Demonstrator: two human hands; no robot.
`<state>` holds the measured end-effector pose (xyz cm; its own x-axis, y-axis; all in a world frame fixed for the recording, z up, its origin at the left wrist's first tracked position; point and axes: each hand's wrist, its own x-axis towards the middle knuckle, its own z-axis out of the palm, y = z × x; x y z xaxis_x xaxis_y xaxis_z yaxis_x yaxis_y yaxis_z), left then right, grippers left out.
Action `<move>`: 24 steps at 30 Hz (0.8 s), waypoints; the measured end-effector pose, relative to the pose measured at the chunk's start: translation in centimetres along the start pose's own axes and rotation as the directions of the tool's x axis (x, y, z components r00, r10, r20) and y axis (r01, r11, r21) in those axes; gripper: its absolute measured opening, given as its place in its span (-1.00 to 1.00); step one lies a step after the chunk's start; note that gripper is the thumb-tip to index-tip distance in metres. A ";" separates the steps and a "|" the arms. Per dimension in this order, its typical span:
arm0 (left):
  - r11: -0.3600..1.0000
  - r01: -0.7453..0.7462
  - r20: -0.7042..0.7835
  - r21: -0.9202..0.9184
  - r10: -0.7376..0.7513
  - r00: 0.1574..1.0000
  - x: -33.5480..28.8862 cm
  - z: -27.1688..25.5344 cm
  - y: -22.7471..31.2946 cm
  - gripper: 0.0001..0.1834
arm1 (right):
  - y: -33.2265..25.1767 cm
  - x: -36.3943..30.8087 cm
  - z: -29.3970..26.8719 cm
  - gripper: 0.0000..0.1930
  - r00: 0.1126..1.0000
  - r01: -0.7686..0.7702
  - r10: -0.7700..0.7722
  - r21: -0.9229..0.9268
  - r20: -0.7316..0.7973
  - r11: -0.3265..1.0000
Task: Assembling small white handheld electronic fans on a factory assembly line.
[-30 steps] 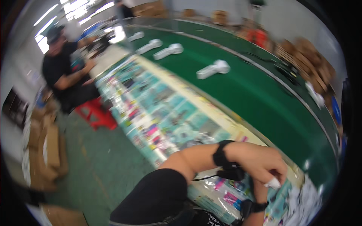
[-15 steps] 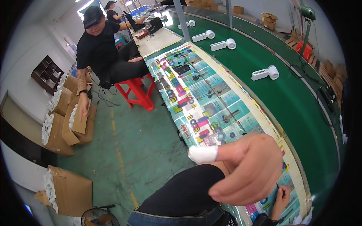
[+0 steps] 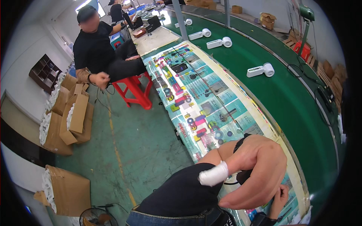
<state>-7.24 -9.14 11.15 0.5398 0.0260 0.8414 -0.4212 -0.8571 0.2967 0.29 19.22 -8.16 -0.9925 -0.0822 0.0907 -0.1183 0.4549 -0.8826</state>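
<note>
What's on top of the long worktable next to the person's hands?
Colourful printed sheets cover much of the worktable; the surface beneath them is hidden. The left hand blocks some of the near end, so anything behind it cannot be seen.

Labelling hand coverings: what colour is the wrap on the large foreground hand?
The wrap is white; it shows best in the head view.

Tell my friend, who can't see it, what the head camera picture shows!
A left hand with a white bandage looms large, the right hand smaller below. White gadgets lie on a green belt beside a colourful table; someone in black sits on a red stool.
</note>
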 end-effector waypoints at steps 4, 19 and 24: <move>0.993 0.115 -0.010 0.019 -0.115 0.993 0.3 0.3 0.4 -0.75 | 1.8 0.0 -0.8 -0.89 0.998 0.004 -0.012 0.131 0.067 0.991; 0.988 0.147 -0.323 -0.041 -0.152 0.934 -0.6 0.3 -0.7 -0.83 | 0.8 -0.7 -0.8 -0.81 0.994 -0.106 0.105 -0.034 -0.029 0.994; 0.969 0.245 -0.310 0.029 -0.224 0.924 -0.7 -0.3 -0.6 -0.79 | -2.6 0.0 -0.5 -0.80 0.995 -0.085 0.091 -0.131 0.042 0.988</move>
<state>-7.56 -8.49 10.56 0.3667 0.3757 0.8511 -0.2546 -0.8394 0.4802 0.57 18.48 -5.57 -0.9969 -0.0777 -0.0094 -0.0370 0.5728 -0.8189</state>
